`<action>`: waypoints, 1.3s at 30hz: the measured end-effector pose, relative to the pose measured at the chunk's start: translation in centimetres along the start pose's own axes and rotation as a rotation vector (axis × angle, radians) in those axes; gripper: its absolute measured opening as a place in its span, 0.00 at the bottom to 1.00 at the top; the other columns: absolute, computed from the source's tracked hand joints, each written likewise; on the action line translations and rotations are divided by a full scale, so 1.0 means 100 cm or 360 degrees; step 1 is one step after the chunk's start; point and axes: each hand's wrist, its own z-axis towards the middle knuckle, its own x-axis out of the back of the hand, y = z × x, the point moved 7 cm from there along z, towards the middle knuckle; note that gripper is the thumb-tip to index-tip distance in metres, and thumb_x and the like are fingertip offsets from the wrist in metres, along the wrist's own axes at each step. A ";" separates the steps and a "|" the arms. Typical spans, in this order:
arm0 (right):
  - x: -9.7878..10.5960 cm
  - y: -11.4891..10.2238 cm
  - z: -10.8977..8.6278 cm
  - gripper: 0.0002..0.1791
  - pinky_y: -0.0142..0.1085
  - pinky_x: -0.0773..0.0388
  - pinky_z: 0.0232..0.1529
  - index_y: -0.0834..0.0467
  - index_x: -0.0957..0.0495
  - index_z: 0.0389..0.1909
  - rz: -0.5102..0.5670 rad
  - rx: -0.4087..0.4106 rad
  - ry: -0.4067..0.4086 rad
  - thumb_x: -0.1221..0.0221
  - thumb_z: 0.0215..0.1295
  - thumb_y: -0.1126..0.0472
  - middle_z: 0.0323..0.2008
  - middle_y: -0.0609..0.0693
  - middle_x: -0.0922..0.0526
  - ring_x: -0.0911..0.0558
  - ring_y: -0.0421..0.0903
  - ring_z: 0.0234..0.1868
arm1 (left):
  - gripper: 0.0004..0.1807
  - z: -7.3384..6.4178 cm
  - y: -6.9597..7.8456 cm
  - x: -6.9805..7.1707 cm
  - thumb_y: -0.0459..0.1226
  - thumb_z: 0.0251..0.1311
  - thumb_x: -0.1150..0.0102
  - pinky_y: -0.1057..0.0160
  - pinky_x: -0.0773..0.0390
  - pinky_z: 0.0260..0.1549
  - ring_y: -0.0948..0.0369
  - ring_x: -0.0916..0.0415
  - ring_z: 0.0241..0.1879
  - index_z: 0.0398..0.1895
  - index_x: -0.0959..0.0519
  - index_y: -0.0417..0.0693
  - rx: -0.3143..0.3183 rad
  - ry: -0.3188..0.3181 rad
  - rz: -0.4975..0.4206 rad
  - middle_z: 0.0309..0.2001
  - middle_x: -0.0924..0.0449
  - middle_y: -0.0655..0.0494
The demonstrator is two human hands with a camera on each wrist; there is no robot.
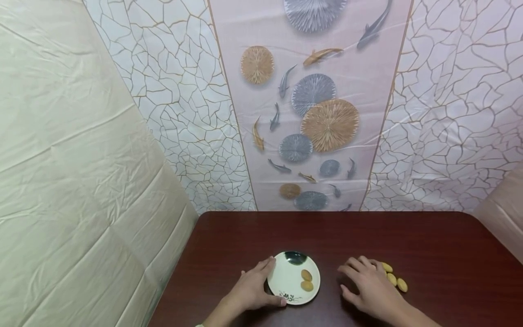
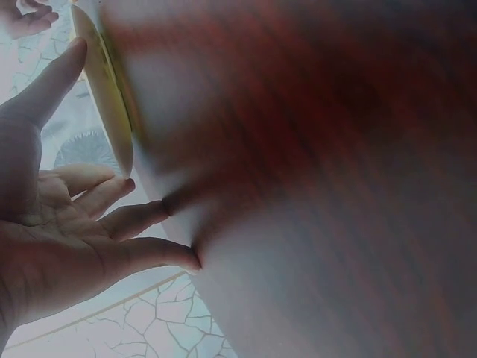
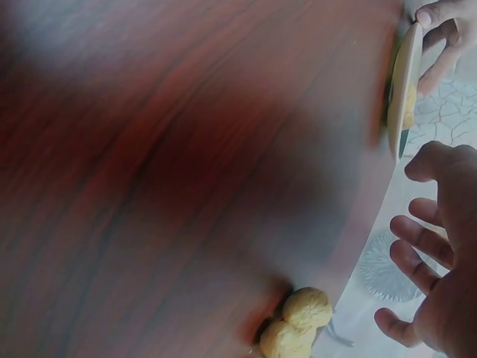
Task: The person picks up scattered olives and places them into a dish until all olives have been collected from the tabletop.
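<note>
A small white plate (image 1: 286, 277) with a dark green patch at its far rim and a dark floral print at the near side lies on the table. Two small yellow-brown oval pieces (image 1: 307, 285) sit on its right half. My left hand (image 1: 253, 285) holds the plate by its left side, thumb at the near rim and fingers at the far-left rim. Right of the plate, my right hand (image 1: 369, 284) hovers with loosely bent, spread fingers and nothing between them. More yellow oval pieces (image 1: 402, 284), wrinkled in the right wrist view, lie just beyond it, partly hidden by the hand.
The dark red-brown table (image 1: 327, 231) has a glossy wood grain and rounded far corners. Behind it hangs a patterned cloth (image 1: 314, 177) with printed fish and round leaves. Pale cloth (image 1: 102, 204) closes off the left side.
</note>
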 end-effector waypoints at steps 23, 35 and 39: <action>0.003 0.022 -0.018 0.22 0.61 0.21 0.46 0.46 0.13 0.42 -0.0148 0.0011 0.0131 0.17 0.45 0.55 0.41 0.38 0.20 0.22 0.44 0.45 | 0.66 0.000 -0.001 -0.001 0.63 0.51 0.15 0.16 0.39 0.74 0.39 0.36 0.84 0.89 0.39 0.49 0.0005 0.0007 0.0015 0.87 0.37 0.49; -0.004 0.035 -0.020 0.18 0.70 0.21 0.50 0.47 0.13 0.42 -0.0175 -0.0189 -0.0018 0.18 0.51 0.54 0.44 0.45 0.18 0.20 0.51 0.48 | 0.66 0.002 -0.003 -0.003 0.63 0.51 0.16 0.17 0.38 0.75 0.41 0.37 0.85 0.89 0.39 0.50 0.0025 -0.0012 0.0015 0.87 0.37 0.50; -0.007 0.040 -0.020 0.18 0.71 0.22 0.49 0.47 0.13 0.43 -0.0175 -0.0244 -0.0093 0.18 0.53 0.53 0.45 0.45 0.18 0.20 0.51 0.48 | 0.66 0.001 -0.003 -0.002 0.64 0.51 0.16 0.17 0.38 0.75 0.41 0.36 0.84 0.89 0.39 0.50 0.0021 -0.0005 0.0021 0.87 0.37 0.50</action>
